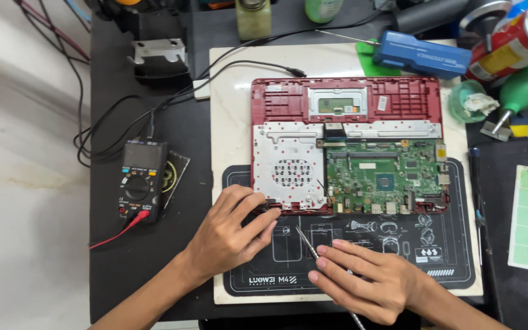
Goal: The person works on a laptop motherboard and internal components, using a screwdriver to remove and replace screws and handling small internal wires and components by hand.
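Two curled hands: left hand (230, 235) fingertips on laptop (346, 146) edge, right hand (368, 281) pinching screwdriver (308, 243).

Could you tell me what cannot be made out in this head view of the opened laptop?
- Laptop near-left corner: covered by the left hand's fingers.
- Metal tool in the right hand: handle cut off by the bottom edge.
- Green circuit board parts: too small to identify.
- Bottles: tops cut off by the top edge.

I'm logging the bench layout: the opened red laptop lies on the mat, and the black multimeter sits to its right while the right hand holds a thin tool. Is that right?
Not quite. In the head view the multimeter sits left of the red laptop, not right. The right hand does hold the thin tool.
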